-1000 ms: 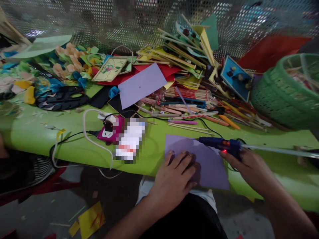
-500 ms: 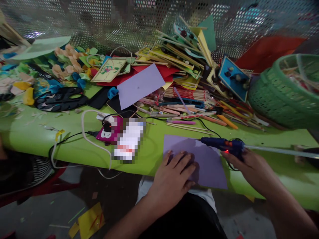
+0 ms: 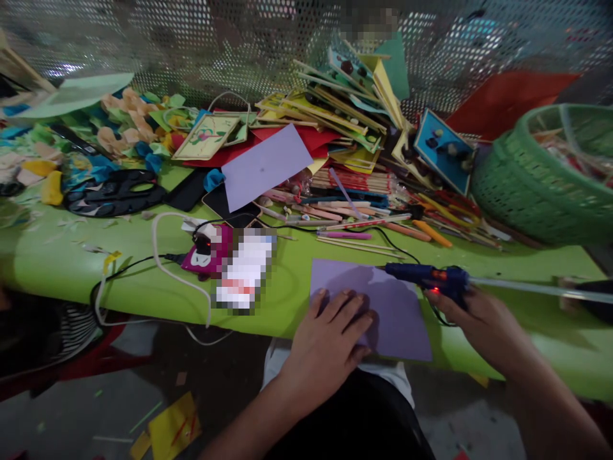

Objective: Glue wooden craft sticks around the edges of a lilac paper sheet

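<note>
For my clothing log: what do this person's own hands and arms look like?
The left hand and right hand are ungloved, and no sleeve shows on the left forearm or right forearm within the picture. I can make out no ring, watch, bracelet or marking, though part of the right hand is hidden.

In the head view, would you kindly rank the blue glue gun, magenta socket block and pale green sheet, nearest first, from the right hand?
1. Blue glue gun, in the right hand.
2. Magenta socket block, well to its left.
3. Pale green sheet, far left, back.
</note>
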A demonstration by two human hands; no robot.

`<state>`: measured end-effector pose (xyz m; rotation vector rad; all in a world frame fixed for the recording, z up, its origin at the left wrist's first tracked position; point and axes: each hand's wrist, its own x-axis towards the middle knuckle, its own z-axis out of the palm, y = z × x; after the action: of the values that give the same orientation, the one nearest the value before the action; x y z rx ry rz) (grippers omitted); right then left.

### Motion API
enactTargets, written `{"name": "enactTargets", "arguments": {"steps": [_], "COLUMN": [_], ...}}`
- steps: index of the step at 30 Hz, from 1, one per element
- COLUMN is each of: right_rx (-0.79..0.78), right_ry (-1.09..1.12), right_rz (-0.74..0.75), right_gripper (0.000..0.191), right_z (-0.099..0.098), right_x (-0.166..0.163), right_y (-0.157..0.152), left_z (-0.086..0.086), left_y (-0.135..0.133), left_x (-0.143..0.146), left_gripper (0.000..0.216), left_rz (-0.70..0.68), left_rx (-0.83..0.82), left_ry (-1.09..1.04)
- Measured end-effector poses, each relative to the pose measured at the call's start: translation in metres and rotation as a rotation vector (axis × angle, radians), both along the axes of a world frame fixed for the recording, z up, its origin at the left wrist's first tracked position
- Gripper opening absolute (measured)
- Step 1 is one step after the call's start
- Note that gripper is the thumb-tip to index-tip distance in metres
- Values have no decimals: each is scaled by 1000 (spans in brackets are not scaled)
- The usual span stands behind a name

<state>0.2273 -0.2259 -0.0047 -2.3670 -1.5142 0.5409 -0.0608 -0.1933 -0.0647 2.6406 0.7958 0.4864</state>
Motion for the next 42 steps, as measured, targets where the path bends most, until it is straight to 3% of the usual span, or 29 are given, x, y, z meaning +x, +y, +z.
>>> {"name": "enactTargets", "arguments": {"steps": [11,20,28,36,42], "right_rx": [28,17,-16,1,-8], "right_ry": [-4,2,-52,-33,-50], "right_rz": [50,102,31,93,24], "right_gripper": [48,51,53,49,51], "right_z": [-3,-6,1,0,4], "right_x": [0,-5,6,-5,5], "right_y": [2,4,-2,4,-4], "left_z": [0,6,4,7,4], "left_y": [0,0,0,1,0], "left_x": [-2,0,-1,-1,-1], "left_gripper": [44,46,45,46,46], "left_rz": [7,-9,-10,-8,-2], "left_rx": [23,-48,-51,-54,-50], "left_ry": [7,5,6,19,9]}}
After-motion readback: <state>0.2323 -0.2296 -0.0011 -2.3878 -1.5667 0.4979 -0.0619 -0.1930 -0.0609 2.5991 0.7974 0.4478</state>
